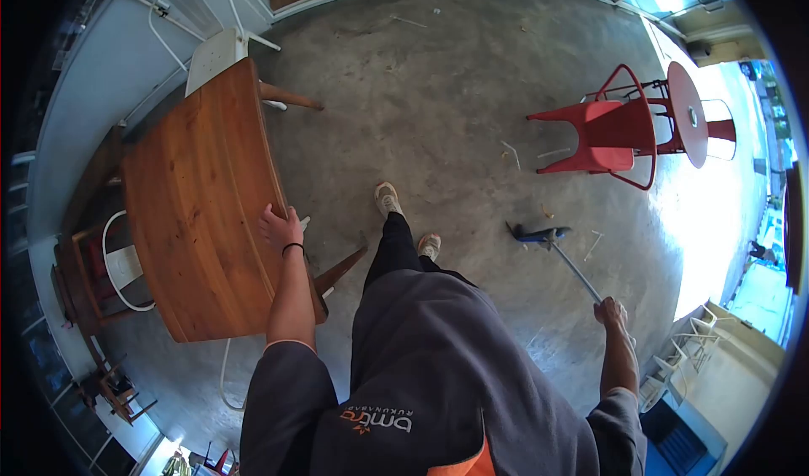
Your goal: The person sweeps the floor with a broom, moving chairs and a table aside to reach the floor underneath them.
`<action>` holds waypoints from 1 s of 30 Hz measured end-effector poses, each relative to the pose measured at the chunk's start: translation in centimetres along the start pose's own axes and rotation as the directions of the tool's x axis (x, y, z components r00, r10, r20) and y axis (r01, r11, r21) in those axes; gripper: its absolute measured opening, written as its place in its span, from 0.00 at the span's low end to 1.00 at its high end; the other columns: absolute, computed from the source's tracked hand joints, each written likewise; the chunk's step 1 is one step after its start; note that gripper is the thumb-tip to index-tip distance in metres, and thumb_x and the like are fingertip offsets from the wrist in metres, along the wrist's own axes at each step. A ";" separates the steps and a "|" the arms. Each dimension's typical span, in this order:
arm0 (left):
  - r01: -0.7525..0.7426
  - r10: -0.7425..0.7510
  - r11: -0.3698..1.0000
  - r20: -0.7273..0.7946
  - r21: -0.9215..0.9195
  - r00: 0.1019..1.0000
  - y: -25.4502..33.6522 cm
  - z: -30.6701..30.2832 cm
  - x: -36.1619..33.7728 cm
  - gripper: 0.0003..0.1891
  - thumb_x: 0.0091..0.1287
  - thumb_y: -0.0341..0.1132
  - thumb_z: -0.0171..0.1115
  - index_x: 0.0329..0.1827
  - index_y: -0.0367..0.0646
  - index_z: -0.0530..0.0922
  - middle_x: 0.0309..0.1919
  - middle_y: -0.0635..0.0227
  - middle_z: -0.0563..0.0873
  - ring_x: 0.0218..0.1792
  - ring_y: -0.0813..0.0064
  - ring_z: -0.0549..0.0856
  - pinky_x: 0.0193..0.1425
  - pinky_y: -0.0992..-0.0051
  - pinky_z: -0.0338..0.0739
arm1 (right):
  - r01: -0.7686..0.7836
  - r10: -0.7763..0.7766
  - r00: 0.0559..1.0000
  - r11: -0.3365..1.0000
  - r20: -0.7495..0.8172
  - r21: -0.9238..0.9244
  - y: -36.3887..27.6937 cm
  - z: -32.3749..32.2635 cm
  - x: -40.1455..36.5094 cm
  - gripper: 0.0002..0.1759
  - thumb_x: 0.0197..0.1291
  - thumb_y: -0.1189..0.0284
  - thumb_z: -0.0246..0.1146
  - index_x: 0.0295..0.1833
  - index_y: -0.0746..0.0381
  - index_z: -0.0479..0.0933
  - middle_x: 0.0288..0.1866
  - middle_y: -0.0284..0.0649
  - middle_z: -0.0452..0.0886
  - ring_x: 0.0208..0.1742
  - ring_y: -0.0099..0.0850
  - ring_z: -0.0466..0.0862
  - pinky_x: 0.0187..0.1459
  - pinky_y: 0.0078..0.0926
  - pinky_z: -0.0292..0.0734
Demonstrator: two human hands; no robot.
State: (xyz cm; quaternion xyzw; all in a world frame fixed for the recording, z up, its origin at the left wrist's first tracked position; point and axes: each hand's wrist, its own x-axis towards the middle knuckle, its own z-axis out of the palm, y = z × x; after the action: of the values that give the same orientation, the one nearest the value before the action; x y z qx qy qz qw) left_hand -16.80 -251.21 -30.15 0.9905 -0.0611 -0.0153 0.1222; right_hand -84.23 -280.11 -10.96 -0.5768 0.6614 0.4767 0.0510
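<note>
My left hand grips the near edge of a brown wooden table on my left, fingers curled over its rim. My right hand is closed around the metal handle of a broom, held out to my right. The broom's dark blue head rests on the concrete floor ahead of me, between my feet and a red chair. Small bits of litter lie on the floor around the broom head.
A red metal chair and a round red table stand at the right. A white chair sits behind the wooden table, more chairs at the left wall. Grey concrete floor stretches ahead, with scattered straws and scraps.
</note>
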 end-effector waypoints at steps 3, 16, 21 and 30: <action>0.017 -0.018 0.999 0.009 0.033 1.000 0.5 -0.3 -2.2 0.28 0.55 0.48 0.64 0.59 0.52 0.68 0.56 0.60 0.71 0.61 0.58 0.68 0.61 0.54 0.64 | -0.004 -0.001 0.996 0.998 0.087 0.062 4.8 0.9 -3.0 0.19 0.57 0.57 0.62 0.40 0.64 0.82 0.43 0.51 0.83 0.49 0.42 0.83 0.47 0.40 0.79; -0.083 0.076 0.983 -0.050 -0.162 0.996 2.7 -1.9 8.5 0.28 0.58 0.46 0.63 0.60 0.46 0.68 0.57 0.59 0.73 0.61 0.56 0.69 0.63 0.54 0.62 | 0.307 -0.325 0.946 0.895 0.003 0.323 -11.8 -3.7 -1.3 0.29 0.62 0.48 0.50 0.40 0.65 0.80 0.43 0.57 0.80 0.49 0.54 0.79 0.48 0.49 0.73; -0.090 0.080 0.968 -0.050 -0.234 0.996 5.8 -0.9 17.1 0.28 0.58 0.46 0.63 0.60 0.45 0.68 0.57 0.57 0.73 0.60 0.55 0.70 0.63 0.54 0.62 | 0.483 -0.455 0.874 0.784 -0.169 0.390 -23.2 -13.6 0.5 0.28 0.64 0.50 0.49 0.35 0.65 0.80 0.33 0.56 0.81 0.42 0.54 0.81 0.44 0.46 0.73; -0.019 0.021 0.999 0.063 -0.037 0.998 14.3 1.6 26.4 0.39 0.58 0.53 0.61 0.71 0.51 0.56 0.71 0.55 0.57 0.71 0.51 0.56 0.68 0.47 0.54 | 0.649 -0.589 0.686 0.760 -0.428 -0.006 -46.8 -39.5 -1.6 0.18 0.63 0.59 0.54 0.36 0.66 0.74 0.33 0.57 0.81 0.41 0.54 0.82 0.42 0.50 0.76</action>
State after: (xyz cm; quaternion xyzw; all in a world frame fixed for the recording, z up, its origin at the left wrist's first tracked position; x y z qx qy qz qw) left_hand 7.63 -268.64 -28.63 0.9864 -0.0747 -0.0466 0.1386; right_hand -26.64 -300.56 -15.39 -0.8463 0.4557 0.2514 0.1135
